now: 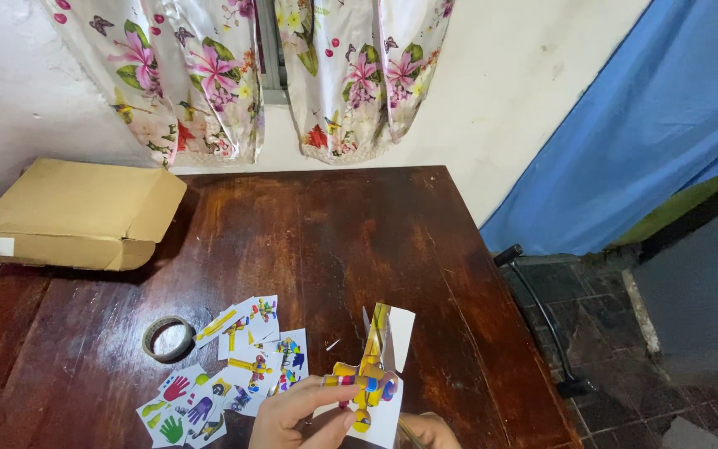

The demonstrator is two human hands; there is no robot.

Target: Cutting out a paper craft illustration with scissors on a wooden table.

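The paper cutout, a colourful figure in yellow, blue and red still joined to a white sheet, is held up at the bottom edge of the view, above the near edge of the dark wooden surface. The left hand has its fingers closed on the figure from the left, the fingertips pinching its middle. The right hand is low under the sheet, mostly cut off by the frame; it seems to be against the paper's lower edge, but whether it is closed on anything I cannot tell. A narrow strip of the sheet stands up above the figure, partly cut away from it.

Just left of the hands, a scatter of printed paper pieces lies flat on the surface, some showing coloured handprints and small figures. Near those, farther left, lies a roll of tape. A cardboard box sits at the far left corner, well apart from the hands. Flowered curtains hang on the wall behind, and a blue cloth hangs at the right.
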